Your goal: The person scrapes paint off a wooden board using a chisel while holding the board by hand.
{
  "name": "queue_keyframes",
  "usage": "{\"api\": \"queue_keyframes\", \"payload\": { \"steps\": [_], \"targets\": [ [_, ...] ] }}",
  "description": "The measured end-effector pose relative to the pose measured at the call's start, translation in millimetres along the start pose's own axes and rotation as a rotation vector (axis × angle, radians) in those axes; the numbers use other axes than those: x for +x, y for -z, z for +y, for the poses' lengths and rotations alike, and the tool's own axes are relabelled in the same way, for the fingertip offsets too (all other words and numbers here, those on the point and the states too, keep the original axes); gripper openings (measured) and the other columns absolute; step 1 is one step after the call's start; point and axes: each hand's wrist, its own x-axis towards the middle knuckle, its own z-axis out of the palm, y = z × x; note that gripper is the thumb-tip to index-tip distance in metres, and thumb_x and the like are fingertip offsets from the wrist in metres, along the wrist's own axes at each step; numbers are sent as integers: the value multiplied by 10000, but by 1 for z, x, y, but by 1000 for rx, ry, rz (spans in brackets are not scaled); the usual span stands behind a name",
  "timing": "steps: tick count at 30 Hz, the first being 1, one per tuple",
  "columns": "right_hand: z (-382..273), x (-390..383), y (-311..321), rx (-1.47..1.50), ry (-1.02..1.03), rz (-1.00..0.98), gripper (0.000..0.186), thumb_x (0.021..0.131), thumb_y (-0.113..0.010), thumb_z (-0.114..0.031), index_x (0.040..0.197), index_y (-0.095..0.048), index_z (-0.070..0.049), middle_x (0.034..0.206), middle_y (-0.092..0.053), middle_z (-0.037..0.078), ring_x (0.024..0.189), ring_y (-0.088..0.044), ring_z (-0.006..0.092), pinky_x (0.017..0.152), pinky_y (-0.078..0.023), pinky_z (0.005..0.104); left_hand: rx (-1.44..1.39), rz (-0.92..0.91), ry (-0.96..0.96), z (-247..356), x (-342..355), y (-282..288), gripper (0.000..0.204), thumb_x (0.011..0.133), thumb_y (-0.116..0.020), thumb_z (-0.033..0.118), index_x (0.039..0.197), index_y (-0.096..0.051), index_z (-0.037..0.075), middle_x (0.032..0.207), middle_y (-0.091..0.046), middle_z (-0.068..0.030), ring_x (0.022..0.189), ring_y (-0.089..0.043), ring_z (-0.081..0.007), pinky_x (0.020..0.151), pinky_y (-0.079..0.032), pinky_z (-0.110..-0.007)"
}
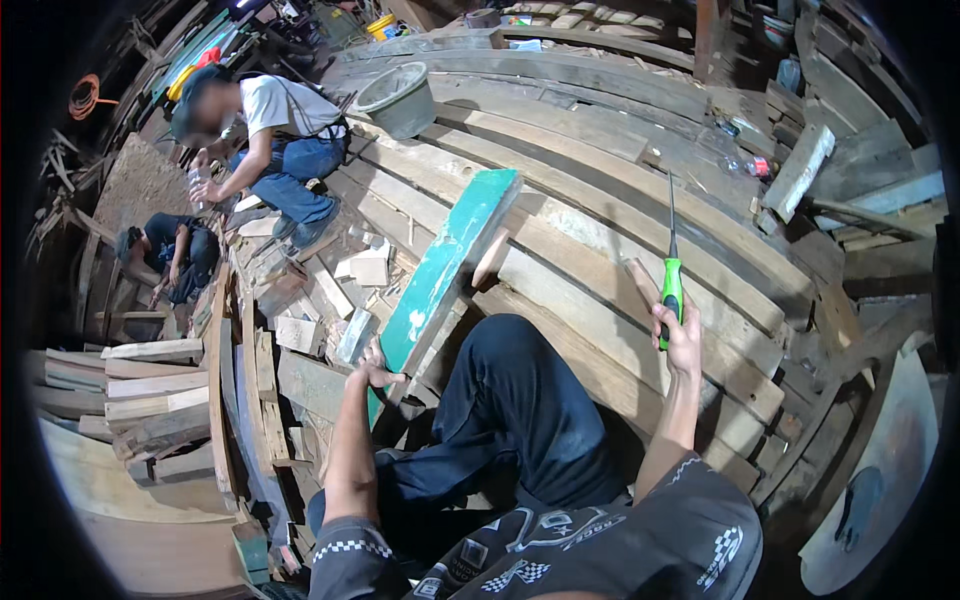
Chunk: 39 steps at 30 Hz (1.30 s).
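At the far left, sawn timber (155, 405) lies stacked in short, rough lengths, and above it a person in dark clothes (180, 250) bends low. Just right of them, a co-worker in a white shirt (285, 105) and jeans squats, holding a clear bottle (197, 188). Small wood offcuts (369, 268) are scattered nearer the middle, with a grey tub (405, 110) standing farther back on the planks. The left hand (378, 368) is wrapped around a green-painted board (450, 255) near its lower end; the board slants up and to the right, its paint scraped pale in patches, just left of the wearer's raised knee (530, 390). Long bare beams (570, 270) run side by side across the centre. Farther right, the right hand (680, 330) is clenched on the green-and-black handle of a screwdriver-like tool (673, 280), its thin shaft pointing away from the wearer, well apart from the board. Beyond stands a pale, tilted wood block (800, 172), and a whitish curved panel (880, 460) fills the lower right edge.
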Motion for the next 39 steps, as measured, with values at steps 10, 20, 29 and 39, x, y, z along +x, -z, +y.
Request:
{"api": "queue_keyframes", "payload": {
  "steps": [10,20,29,39],
  "targets": [
    [-7,-8,7,-56,40,-28,183,902,-683,-132,1004,-566,-35,632,-498,-20,473,-464,62,389,-399,232,24,21,-25,-6,15,7,1630,523,-899,649,1544,166,-45,1587,-96,-405,1500,-127,-518,1236,-191,-507],
    [-14,-9,-10,-149,-121,43,188,905,-684,-164,1011,-584,-46,630,-509,-22,490,-471,67,400,-396,237,19,52,-48,-9,23,-2,1598,548,-897,646,1566,158,8,1607,-49,-386,1481,-140,-554,1216,-258,-524],
    [-33,59,-147,-649,-61,-179,333,840,-696,-267,966,-638,35,685,-644,154,621,-664,214,562,-506,394,49,102,30,-21,46,-16,1576,560,-824,744,1581,157,52,1608,-130,-334,1484,-148,-540,1207,-182,-607],
    [19,28,-124,-884,-126,-343,412,821,-716,-197,1128,-640,67,777,-669,188,726,-678,283,668,-520,394,-504,78,-1591,188,-272,38,453,798,-831,337,1181,-674,152,1375,-494,-121,1258,-432,-363,1078,-317,-477]
  ]
}}
